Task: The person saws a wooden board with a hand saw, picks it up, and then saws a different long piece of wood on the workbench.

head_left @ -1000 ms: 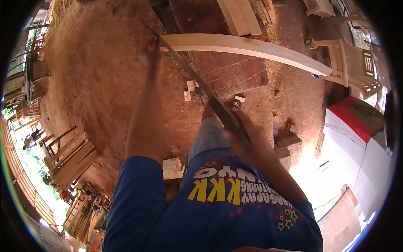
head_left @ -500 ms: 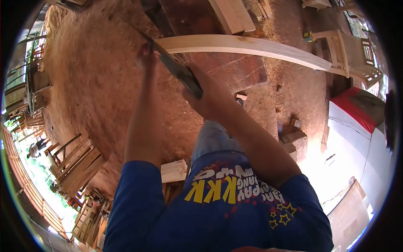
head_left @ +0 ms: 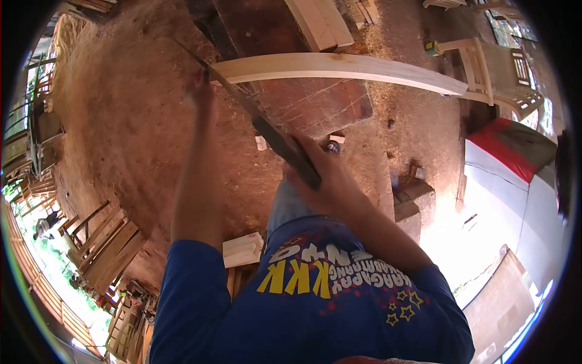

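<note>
My right hand (head_left: 321, 173) is wrapped round the handle end of a long dark saw (head_left: 267, 128). The narrow blade runs up and left, across the left end of a pale, gently curved wooden plank (head_left: 339, 65). That plank lies over a reddish-brown worktop (head_left: 324, 103). My left hand (head_left: 201, 91) is beside the plank's left end and the blade, blurred; whether its fingers grip something cannot be made out.
More boards (head_left: 318, 24) lie beyond the plank. A wooden chair (head_left: 479, 70) stands at the right, with a yellow object (head_left: 432, 48) by it. Wooden blocks (head_left: 242, 250) are near my body. Stacked timber (head_left: 112, 255) is at the lower left.
My right hand has drawn back toward my body and to the right with the saw, so more blade shows beside the plank. The whole view has shifted slightly left.
</note>
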The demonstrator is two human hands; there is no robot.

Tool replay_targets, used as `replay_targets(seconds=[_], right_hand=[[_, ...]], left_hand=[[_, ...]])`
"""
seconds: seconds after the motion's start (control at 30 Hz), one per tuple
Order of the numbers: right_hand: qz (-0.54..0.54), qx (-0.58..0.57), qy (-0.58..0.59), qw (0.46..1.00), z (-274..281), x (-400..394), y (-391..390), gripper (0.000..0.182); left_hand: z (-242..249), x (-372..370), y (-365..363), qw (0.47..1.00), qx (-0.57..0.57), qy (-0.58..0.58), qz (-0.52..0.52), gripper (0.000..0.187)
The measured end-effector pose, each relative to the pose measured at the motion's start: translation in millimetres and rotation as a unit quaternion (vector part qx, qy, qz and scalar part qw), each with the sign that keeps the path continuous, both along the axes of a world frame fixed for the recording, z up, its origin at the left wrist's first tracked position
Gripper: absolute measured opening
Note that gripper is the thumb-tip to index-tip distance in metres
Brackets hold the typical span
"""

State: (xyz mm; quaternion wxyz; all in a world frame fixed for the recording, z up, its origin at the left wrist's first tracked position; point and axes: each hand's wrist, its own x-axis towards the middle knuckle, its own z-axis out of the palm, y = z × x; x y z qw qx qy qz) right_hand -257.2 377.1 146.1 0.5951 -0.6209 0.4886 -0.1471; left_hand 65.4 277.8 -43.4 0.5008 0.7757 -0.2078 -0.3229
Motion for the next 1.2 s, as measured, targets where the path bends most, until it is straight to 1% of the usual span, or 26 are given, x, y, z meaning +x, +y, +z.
replay_targets(seconds=[0.03, 0.13, 0.17, 0.23, 0.27, 0.33, 0.37, 0.43, 0.47, 0.53, 0.6, 0.63, 0.73, 0.83, 0.93, 1.03, 1.07, 1.1, 1.17, 1.2], right_hand=[[0.002, -0.017, 0.004, 1.000, -6.3, 9.9, -8.4, 0.061], [-0.007, -0.064, 0.037, 0.997, -17.4, 10.8, -7.8, 0.061], [-0.005, -0.080, 0.053, 0.995, -20.0, 6.6, -7.8, 0.062], [-0.020, -0.042, 0.018, 0.999, -23.1, 2.8, -10.7, 0.061], [-0.028, -0.025, -0.001, 0.999, -23.4, 3.2, -14.8, 0.061], [-0.015, -0.023, 0.007, 1.000, -18.0, 6.5, -17.3, 0.062], [-0.015, -0.021, 0.010, 1.000, -16.2, 7.9, -16.1, 0.062], [-0.014, -0.051, 0.022, 0.998, -19.7, 8.7, -12.3, 0.058], [-0.014, -0.065, 0.030, 0.997, -21.8, 9.4, -10.3, 0.057], [-0.012, -0.058, 0.036, 0.998, -16.4, 10.8, -11.5, 0.056], [-0.013, -0.061, 0.036, 0.997, -17.0, 11.2, -12.7, 0.057], [-0.016, -0.066, 0.032, 0.997, -19.3, 11.7, -12.7, 0.058], [-0.015, -0.054, 0.029, 0.998, -14.5, 11.9, -19.5, 0.060], [-0.005, -0.055, 0.031, 0.998, -9.1, 9.6, -24.2, 0.060], [0.011, -0.051, 0.036, 0.998, -2.9, 0.1, -26.1, 0.060], [0.021, -0.030, 0.026, 0.999, -0.1, -36.2, -4.0, 0.061], [0.022, -0.027, 0.016, 0.999, 1.4, -51.4, 6.3, 0.062], [0.010, -0.028, 0.017, 0.999, 5.3, -68.2, 22.3, 0.063], [-0.011, -0.032, 0.018, 0.999, 16.5, -101.8, 56.4, 0.065], [-0.006, -0.015, 0.031, 0.999, 25.2, -113.5, 67.2, 0.066]], left_hand=[[4.1, -2.3, 1.4, 0.999, 0.027, -0.022, -0.012, 0.024], [-16.9, -19.0, 3.0, 0.995, -0.043, -0.082, -0.039, 0.024], [-26.6, -18.6, 2.4, 0.994, -0.065, -0.082, -0.044, 0.024], [-38.7, -15.5, -0.6, 0.989, -0.107, -0.085, -0.048, 0.023], [-42.5, -11.5, -1.1, 0.993, -0.085, -0.074, -0.044, 0.023], [-35.2, -8.0, -3.8, 0.997, -0.038, -0.057, -0.044, 0.022], [-30.0, -3.8, -6.5, 0.995, 0.003, -0.077, -0.061, 0.022], [-19.9, 2.2, -16.5, 0.983, 0.087, -0.120, -0.104, 0.022], [-18.4, -1.2, -25.1, 0.990, 0.063, -0.112, -0.066, 0.022], [-22.0, -15.0, -41.8, 0.995, 0.015, -0.094, 0.020, 0.021], [-22.4, -24.9, -54.5, 0.995, -0.044, 0.022, 0.088, 0.018], [-21.5, -28.0, -58.3, 0.986, -0.072, 0.079, 0.125, 0.017], [-17.4, -33.7, -60.5, 0.985, -0.069, 0.047, 0.149, 0.013], [-8.0, -38.6, -59.5, 0.980, -0.071, 0.079, 0.168, 0.013], [-17.4, -27.5, -62.0, 0.980, -0.099, 0.087, 0.148, 0.017], [-17.4, -28.8, -56.5, 0.988, -0.076, 0.083, 0.109, 0.022], [-45.0, -9.2, -62.4, 0.996, -0.055, -0.010, 0.068, 0.023], [-92.3, 20.7, -66.5, 0.994, -0.030, -0.102, 0.026, 0.024], [-102.0, 24.6, -63.9, 0.995, -0.014, -0.100, 0.023, 0.025], [-65.6, 4.1, -62.4, 0.998, -0.023, -0.005, 0.060, 0.026]])
